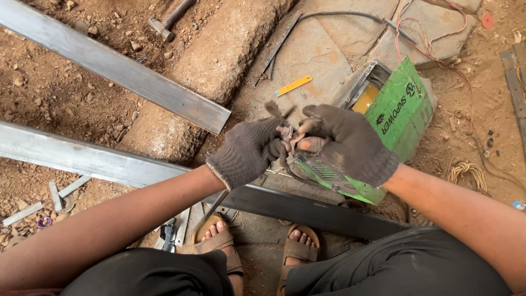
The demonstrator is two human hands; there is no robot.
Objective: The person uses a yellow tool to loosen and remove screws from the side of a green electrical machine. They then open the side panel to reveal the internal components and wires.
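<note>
At the 9 o'clock edge of the view, small metal offcuts (60,194) lie on the dirt. Above them two long flat steel bars cross the ground: the upper steel bar (118,68) runs from 10 o'clock toward the centre, and the lower steel bar (82,159) runs from 9 o'clock under the forearms toward 5 o'clock. A hammer (167,22) lies at 11 o'clock beside a rough stone slab (219,55).

The left hand (249,151), in a worn grey knit glove, sits just left of centre with its fingers curled shut around a small metal clamp-like piece (286,133); what exactly this piece is cannot be told, since the gloves cover most of it. A thin dark welding rod (211,211) slants down from the left hand toward 7 o'clock, above the left sandalled foot (219,241).

The right hand (348,142), gloved the same way, is touching the left at the centre, closed, with a bare fingertip (309,144) showing through a hole in the glove and pressed against the same piece.

A small yellow ruler (293,85) lies at 12 o'clock on the slab. Behind the right hand, at 2 o'clock, stands a green welding machine (400,109), with reddish wires (422,44) trailing off toward 1 o'clock. A coil of pale rope (466,172) lies at 3 o'clock on the dirt.
</note>
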